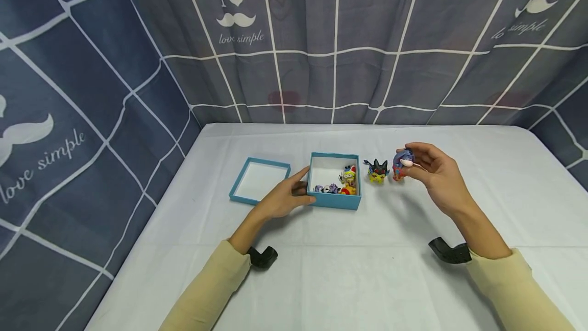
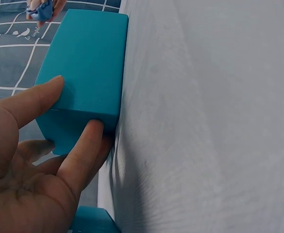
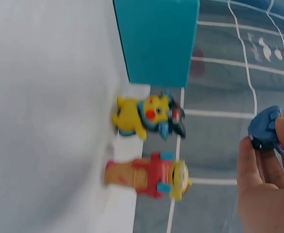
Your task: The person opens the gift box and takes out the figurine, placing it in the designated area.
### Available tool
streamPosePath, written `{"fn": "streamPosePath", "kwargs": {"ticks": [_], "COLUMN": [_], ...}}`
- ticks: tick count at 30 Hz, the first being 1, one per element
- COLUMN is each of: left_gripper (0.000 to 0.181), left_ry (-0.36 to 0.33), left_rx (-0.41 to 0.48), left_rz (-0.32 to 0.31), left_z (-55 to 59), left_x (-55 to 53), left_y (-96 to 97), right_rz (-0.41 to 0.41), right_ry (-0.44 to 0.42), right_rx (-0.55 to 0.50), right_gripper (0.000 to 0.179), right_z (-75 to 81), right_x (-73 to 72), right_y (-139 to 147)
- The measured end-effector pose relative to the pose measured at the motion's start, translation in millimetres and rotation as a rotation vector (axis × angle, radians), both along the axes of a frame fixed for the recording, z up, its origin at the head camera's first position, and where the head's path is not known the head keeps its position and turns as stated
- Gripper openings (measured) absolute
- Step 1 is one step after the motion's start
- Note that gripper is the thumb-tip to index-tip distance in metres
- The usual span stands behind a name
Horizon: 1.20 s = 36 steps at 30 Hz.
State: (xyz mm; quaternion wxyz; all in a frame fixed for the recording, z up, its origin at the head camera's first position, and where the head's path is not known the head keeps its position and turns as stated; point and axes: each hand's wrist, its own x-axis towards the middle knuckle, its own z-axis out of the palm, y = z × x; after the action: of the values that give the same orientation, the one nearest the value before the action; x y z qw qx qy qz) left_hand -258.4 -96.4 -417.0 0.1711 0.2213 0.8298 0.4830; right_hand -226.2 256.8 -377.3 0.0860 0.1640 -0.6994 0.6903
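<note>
My left hand (image 1: 283, 198) grips the left side of a teal open-topped box (image 1: 334, 201), thumb on its front wall and fingers along the side. Inside the box are a yellow-and-red toy figurine (image 1: 347, 178) and small purple-and-white figurines (image 1: 327, 188). Raised above the table, my right hand (image 1: 434, 175) pinches a blue toy figurine (image 3: 264, 128) between thumb and fingers. Just beyond it, a red-and-tan figurine (image 3: 144, 175) stands on the table, partly hidden in the head view. Between that one and the box stands a yellow figurine with black ears (image 1: 377, 171).
The box's teal-rimmed lid (image 1: 248, 201) lies to the left, white inside up, partly behind my left hand. A white cloth covers the table (image 1: 340, 280). Grey-blue checked curtains (image 1: 303, 24) hang behind and at both sides.
</note>
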Motion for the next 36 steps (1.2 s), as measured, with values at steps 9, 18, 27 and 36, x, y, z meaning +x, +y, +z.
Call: {"fn": "streamPosePath", "kwargs": {"ticks": [9,18,27,36], "left_gripper": [0.085,0.085,0.086,0.085], "left_ry": [-0.005,-0.004,-0.012,-0.023], "left_rx": [-0.008,0.008,0.012,0.011], "left_rz": [0.0,-0.009,-0.007,-0.004], "left_z": [-0.6,-0.9,0.0,1.7], "left_x": [-0.8,-2.0,-2.4,-2.7], "left_y": [-0.7,-1.5,-1.8,-2.0], "right_rz": [-0.058,-0.152,-0.142,-0.137], "right_ry": [-0.062,-0.162,-0.197,-0.237], "right_rx": [-0.02,0.134,0.139,0.348], "right_gripper": [0.039,0.04,0.038,0.035], "right_z": [-5.2,-16.4,-28.4,-35.8], "right_x": [3.2,2.1,-5.5,-15.3], "right_y": [28.9,47.3,60.4,72.1]}}
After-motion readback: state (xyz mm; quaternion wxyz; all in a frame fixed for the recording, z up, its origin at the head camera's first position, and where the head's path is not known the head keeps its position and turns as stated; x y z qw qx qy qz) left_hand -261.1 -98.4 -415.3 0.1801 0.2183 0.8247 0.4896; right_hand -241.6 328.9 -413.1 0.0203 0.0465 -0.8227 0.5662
